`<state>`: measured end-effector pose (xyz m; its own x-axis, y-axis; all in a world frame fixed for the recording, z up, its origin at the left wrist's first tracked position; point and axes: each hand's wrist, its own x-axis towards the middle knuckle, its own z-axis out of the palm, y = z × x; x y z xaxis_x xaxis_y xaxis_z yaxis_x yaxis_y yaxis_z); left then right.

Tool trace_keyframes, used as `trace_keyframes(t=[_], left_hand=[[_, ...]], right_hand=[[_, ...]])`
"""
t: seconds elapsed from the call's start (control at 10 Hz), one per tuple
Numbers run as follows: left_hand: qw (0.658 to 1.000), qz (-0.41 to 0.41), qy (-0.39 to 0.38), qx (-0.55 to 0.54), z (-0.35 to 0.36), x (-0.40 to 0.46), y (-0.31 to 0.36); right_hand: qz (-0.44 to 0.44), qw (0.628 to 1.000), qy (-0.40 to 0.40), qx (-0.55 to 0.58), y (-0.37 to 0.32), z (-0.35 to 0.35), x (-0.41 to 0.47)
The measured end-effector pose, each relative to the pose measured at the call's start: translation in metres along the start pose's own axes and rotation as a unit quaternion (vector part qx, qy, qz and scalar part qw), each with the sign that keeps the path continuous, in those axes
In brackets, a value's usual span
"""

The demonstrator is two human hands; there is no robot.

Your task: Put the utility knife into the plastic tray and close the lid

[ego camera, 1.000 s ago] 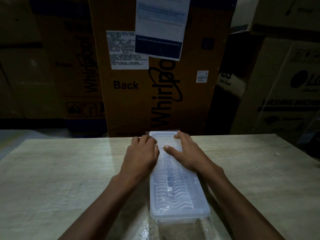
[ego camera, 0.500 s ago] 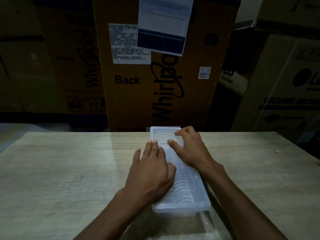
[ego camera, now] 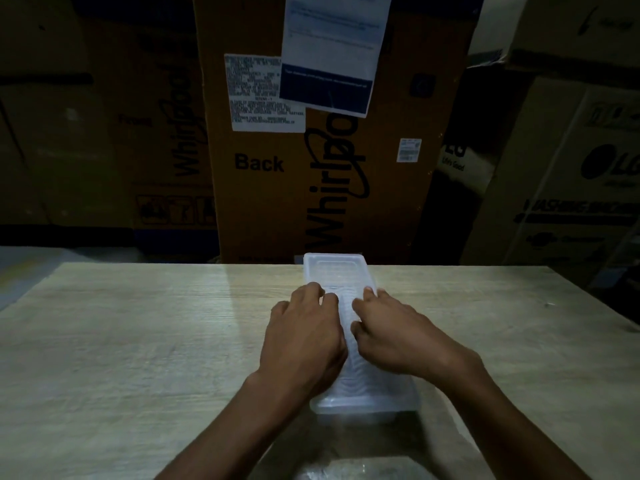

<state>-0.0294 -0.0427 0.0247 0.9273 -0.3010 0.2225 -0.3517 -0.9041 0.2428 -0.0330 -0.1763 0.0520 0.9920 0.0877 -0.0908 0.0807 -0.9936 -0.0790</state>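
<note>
A long clear plastic tray (ego camera: 335, 271) lies lengthwise on the wooden table (ego camera: 138, 341), its ribbed lid on top. My left hand (ego camera: 304, 337) rests palm down on the lid's left side, fingers slightly curled. My right hand (ego camera: 391, 334) rests on the lid's right side, fingers bent against it. Both hands cover the tray's middle. The utility knife is not visible; the frosted lid and my hands hide the inside.
Large cardboard appliance boxes (ego camera: 311, 150) stand close behind the table's far edge, with more boxes at the right (ego camera: 571, 188). A clear plastic sheet (ego camera: 346, 469) lies at the table's near edge. The tray's far end reaches the table's back edge.
Both hands slid along the lid toward me: the left from the far end to the middle-left, the right from the far end to the middle-right.
</note>
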Motion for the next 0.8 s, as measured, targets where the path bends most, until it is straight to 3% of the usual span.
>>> trace_keyframes(t=[0.1, 0.3, 0.4, 0.6, 0.8], left_hand=[[1.000, 0.005, -0.006, 0.012, -0.001, -0.002, 0.000], [0.999, 0.010, -0.003, 0.053, -0.002, -0.005, 0.006], [0.995, 0.014, -0.002, 0.099, -0.006, -0.008, 0.016], [0.995, 0.000, -0.006, 0.096, 0.000, -0.018, 0.023], [0.997, -0.009, 0.063, 0.036, 0.007, -0.021, 0.013]], right_hand=[[0.000, 1.000, 0.015, -0.002, -0.004, 0.004, -0.014], [-0.013, 0.966, 0.242, 0.085, -0.010, 0.029, -0.025], [-0.022, 0.957, 0.277, 0.088, -0.009, 0.030, -0.027], [-0.027, 0.958, 0.261, 0.118, -0.003, 0.028, -0.024], [-0.078, 0.964, 0.243, 0.075, 0.007, 0.019, -0.018]])
